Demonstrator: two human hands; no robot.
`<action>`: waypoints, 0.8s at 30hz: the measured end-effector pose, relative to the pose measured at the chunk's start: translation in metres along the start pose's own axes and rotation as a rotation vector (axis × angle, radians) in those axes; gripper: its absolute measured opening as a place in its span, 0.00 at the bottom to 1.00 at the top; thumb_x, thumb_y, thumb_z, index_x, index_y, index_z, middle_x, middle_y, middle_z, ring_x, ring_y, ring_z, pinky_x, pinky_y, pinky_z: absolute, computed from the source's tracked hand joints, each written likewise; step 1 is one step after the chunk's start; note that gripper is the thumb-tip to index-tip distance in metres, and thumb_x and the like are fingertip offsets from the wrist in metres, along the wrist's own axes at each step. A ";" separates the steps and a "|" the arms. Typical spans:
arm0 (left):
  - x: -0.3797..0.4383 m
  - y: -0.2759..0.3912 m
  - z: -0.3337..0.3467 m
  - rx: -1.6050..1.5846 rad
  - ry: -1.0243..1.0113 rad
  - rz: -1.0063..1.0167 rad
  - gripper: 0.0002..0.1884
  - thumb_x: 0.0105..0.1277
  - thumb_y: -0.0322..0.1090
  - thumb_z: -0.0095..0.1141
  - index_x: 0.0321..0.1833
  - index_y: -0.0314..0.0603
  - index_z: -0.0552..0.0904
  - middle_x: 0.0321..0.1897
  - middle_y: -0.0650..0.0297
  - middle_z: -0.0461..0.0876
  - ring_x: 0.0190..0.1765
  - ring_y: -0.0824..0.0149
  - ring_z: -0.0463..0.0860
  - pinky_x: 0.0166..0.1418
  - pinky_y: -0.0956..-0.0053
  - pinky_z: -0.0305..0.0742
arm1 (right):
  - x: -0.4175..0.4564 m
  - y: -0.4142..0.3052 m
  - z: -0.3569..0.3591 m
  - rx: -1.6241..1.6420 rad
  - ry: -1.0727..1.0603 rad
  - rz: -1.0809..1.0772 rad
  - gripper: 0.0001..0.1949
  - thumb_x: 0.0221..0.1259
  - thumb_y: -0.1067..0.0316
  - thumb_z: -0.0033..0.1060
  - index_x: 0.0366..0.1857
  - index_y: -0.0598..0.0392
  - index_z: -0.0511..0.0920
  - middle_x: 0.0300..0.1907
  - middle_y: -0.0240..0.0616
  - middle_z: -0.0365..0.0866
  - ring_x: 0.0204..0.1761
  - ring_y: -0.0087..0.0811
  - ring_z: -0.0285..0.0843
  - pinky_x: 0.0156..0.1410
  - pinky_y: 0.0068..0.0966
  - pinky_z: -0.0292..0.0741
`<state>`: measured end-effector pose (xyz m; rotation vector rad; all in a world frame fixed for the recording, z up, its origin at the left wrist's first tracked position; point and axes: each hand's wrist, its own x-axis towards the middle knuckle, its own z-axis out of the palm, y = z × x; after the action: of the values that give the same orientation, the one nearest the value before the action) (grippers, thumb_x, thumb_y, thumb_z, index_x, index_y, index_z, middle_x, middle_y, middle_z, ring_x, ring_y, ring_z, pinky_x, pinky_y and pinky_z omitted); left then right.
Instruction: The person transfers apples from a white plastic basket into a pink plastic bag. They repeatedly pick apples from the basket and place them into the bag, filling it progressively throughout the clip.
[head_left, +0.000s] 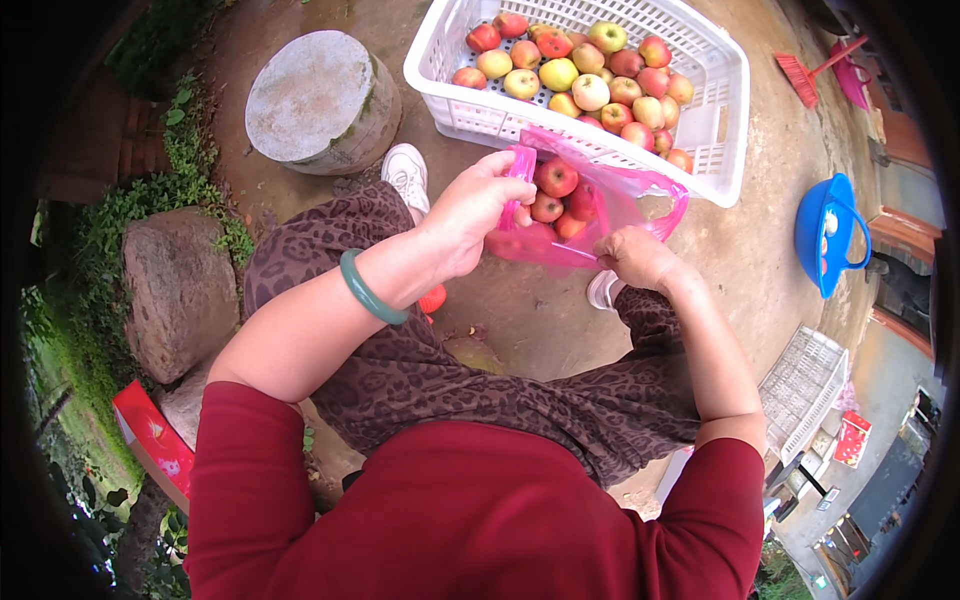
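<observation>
A pink plastic bag (630, 196) with several red apples (556, 178) inside hangs between my hands, its mouth spread. My left hand (487, 196), below a green bangle (367, 287) on the forearm, is closed around one gathered handle of the bag. With bent fingers, my right hand (636, 253) pinches the bag's near edge at the right; the other handle loops loosely above it. Just beyond the bag stands a white plastic crate (480, 120) holding several red and yellow-green apples (591, 92). The fingertips of my right hand are partly hidden.
A round concrete block (311, 97) stands left of the crate, with a large rock (178, 292) nearer. Right are a blue plastic basket (814, 232) with a few items, a red broom (801, 79) and another white crate (802, 390). A red box (154, 435) lies lower left.
</observation>
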<state>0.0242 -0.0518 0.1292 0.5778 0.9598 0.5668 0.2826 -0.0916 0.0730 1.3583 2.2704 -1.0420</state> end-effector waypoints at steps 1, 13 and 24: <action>-0.001 0.001 0.000 -0.001 0.003 -0.002 0.18 0.63 0.27 0.52 0.56 0.42 0.74 0.41 0.68 0.78 0.41 0.76 0.75 0.47 0.79 0.70 | 0.001 -0.001 -0.002 -0.020 -0.017 0.017 0.02 0.48 0.76 0.55 0.24 0.56 0.78 0.25 0.51 0.78 0.33 0.51 0.79 0.37 0.40 0.74; -0.001 0.000 -0.001 0.014 0.014 -0.038 0.15 0.62 0.28 0.53 0.53 0.43 0.74 0.39 0.68 0.78 0.36 0.76 0.74 0.48 0.78 0.66 | 0.012 0.023 0.021 -0.253 -0.078 0.226 0.05 0.50 0.73 0.53 0.27 0.49 0.80 0.31 0.42 0.83 0.40 0.44 0.81 0.47 0.41 0.73; 0.001 -0.003 -0.002 0.011 0.037 -0.035 0.18 0.61 0.27 0.54 0.55 0.41 0.73 0.39 0.68 0.78 0.36 0.75 0.75 0.48 0.78 0.68 | 0.018 0.011 0.013 -0.321 -0.204 0.241 0.09 0.56 0.69 0.50 0.34 0.48 0.83 0.43 0.40 0.83 0.48 0.41 0.81 0.54 0.43 0.74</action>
<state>0.0237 -0.0530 0.1254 0.5613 1.0067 0.5429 0.2812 -0.0859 0.0489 1.2854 1.9642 -0.6701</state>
